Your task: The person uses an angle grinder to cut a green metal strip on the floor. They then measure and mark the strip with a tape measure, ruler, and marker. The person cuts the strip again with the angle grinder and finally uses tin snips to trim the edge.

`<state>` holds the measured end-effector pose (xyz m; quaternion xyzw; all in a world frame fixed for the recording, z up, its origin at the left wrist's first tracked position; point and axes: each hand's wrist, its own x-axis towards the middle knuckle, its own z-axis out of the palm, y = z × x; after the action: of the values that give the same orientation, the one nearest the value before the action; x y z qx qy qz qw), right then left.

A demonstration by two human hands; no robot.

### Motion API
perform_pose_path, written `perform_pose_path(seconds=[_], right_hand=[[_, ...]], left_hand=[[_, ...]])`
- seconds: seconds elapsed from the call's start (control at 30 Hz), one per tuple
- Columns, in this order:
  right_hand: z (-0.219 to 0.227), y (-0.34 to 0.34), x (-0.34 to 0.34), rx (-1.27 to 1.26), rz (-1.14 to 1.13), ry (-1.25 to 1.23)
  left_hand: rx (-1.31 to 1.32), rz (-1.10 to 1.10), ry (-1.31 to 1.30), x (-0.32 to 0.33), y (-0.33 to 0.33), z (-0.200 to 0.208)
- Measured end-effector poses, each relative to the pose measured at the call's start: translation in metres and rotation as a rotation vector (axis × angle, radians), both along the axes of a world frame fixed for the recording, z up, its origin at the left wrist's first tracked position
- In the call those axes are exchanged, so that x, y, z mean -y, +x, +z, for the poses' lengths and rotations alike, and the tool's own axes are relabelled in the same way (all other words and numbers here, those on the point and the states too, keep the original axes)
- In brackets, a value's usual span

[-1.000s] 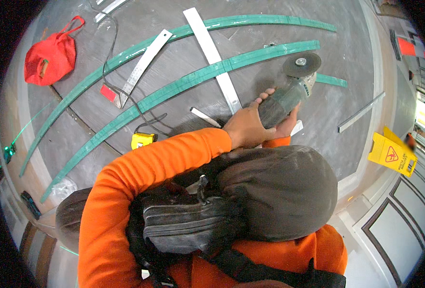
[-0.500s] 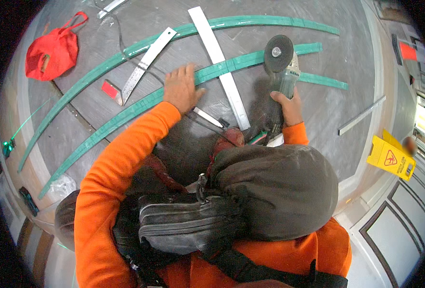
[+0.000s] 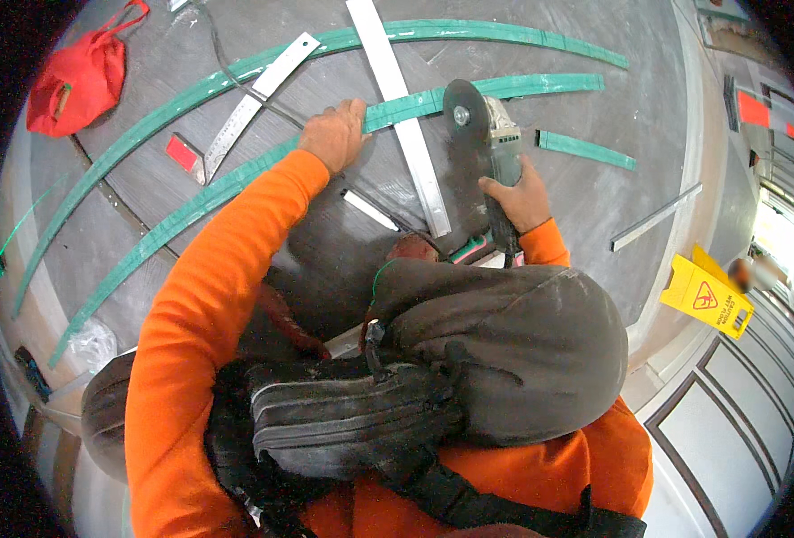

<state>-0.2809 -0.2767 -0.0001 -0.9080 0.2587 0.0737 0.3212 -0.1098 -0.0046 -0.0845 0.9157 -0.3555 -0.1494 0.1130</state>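
Observation:
A curved green strip (image 3: 182, 218) lies across the floor, and my left hand (image 3: 332, 136) is wrapped over its middle. My right hand (image 3: 524, 197) grips the body of an angle grinder (image 3: 504, 160). Its dark disc (image 3: 465, 115) stands upright at the strip, to the right of my left hand; whether it touches cannot be made out. Beneath the strip passes a flat silver bar (image 3: 422, 175), between my left hand and the disc. A short green piece (image 3: 587, 150) rests apart, right of the grinder.
Farther off lies a second curved green strip (image 3: 451, 30), with a metal try square (image 3: 258, 106) and a cord (image 3: 224, 63) across it. A white marker (image 3: 368, 210) is near my feet. Around are a red bag (image 3: 79, 76), a metal strip (image 3: 655, 218) and a yellow floor sign (image 3: 707, 297).
The grinder in my right hand has moved left toward my left hand. My left hand, flatter with fingers stretched before, is now curled over the green strip. The view has shifted slightly.

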Motion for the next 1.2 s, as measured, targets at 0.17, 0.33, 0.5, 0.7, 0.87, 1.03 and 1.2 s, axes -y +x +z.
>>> perform_pose_path(seconds=[0.17,0.33,0.5,0.7,0.87,1.03,1.2], right_hand=[[0.004,0.0,0.004,-0.023,0.059,0.055],[-0.001,-0.003,0.008,-0.051,0.034,0.076],[-0.011,-0.006,0.006,-0.052,0.043,0.018],[-0.02,-0.007,0.006,-0.034,0.054,-0.012],[-0.011,-0.003,0.002,-0.046,0.014,0.112],[-0.013,-0.002,0.005,0.017,0.05,0.163],[0.0,0.004,-0.001,-0.028,0.051,0.179]], left_hand=[[0.036,-0.021,-0.005,-0.003,-0.001,-0.007],[0.021,-0.018,-0.017,-0.003,-0.001,-0.007],[-0.025,0.006,0.004,-0.001,0.0,-0.003],[-0.054,0.005,0.028,0.0,0.001,-0.001],[-0.022,-0.026,0.037,-0.001,-0.001,0.003],[0.024,-0.04,0.021,-0.003,-0.001,0.001],[0.011,-0.031,0.046,0.0,-0.001,0.002]])
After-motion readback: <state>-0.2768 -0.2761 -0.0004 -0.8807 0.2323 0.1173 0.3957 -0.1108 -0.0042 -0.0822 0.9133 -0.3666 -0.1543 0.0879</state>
